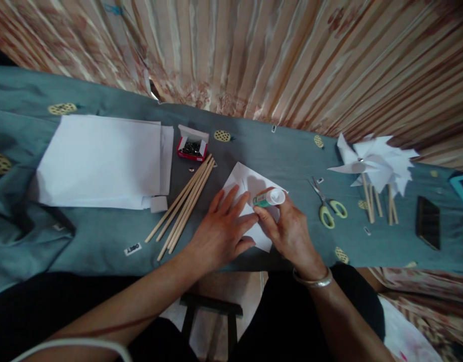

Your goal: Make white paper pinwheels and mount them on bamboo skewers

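A square of white paper lies on the cloth in front of me, turned with a corner toward the back and showing crease lines. My left hand rests flat on its left part, fingers spread. In my right hand is a glue stick with a green and white barrel, held tilted low over the paper. Its white end points up to the right; the lower end is hidden by my fingers, so I cannot tell whether it touches the paper. A bangle circles my right wrist.
Left are stacked white sheets, several wooden sticks and an open red box of small dark metal pieces. Right lie scissors with yellow-green handles, white paper pinwheels on sticks and a dark phone. A curtain hangs behind.
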A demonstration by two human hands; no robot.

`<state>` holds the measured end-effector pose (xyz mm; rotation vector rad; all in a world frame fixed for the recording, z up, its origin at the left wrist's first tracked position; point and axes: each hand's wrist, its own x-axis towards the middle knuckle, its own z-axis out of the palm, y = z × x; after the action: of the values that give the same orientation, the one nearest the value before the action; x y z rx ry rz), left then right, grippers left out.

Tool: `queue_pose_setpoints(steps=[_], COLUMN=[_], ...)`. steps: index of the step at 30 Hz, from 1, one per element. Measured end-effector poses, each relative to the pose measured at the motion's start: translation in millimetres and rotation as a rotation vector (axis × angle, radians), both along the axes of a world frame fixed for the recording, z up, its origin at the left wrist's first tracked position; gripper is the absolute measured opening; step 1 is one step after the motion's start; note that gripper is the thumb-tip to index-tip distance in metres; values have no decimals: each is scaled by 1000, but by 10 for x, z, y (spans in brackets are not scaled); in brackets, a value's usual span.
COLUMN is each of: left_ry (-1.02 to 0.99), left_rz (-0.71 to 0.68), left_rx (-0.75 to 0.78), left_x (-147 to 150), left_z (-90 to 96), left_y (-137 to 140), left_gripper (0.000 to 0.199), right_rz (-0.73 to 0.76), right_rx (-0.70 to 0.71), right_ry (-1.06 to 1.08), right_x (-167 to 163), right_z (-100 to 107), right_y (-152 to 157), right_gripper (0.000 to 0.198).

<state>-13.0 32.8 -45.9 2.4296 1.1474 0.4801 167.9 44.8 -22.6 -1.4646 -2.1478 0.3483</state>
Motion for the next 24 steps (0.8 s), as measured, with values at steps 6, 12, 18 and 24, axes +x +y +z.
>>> queue_pose_setpoints(steps=[6,12,18,24], left_ry=[-1,9,9,20], left_rz=[0,-5,-3,2], left_rx=[0,-12,8,10], left_x=[4,0,2,8], left_z=[-6,5,-5,-14], left_y=[-3,1,0,-3], left_gripper=[49,48,47,47], right_rz=[7,7,18,37], right_rx=[36,24,25,7], right_ry=[-11,-11,-4,-10], right_x=[-9,-43,-65,-84], right_z=[-25,-18,-19,2], right_y=[13,32,50,50], right_gripper=[25,23,22,20])
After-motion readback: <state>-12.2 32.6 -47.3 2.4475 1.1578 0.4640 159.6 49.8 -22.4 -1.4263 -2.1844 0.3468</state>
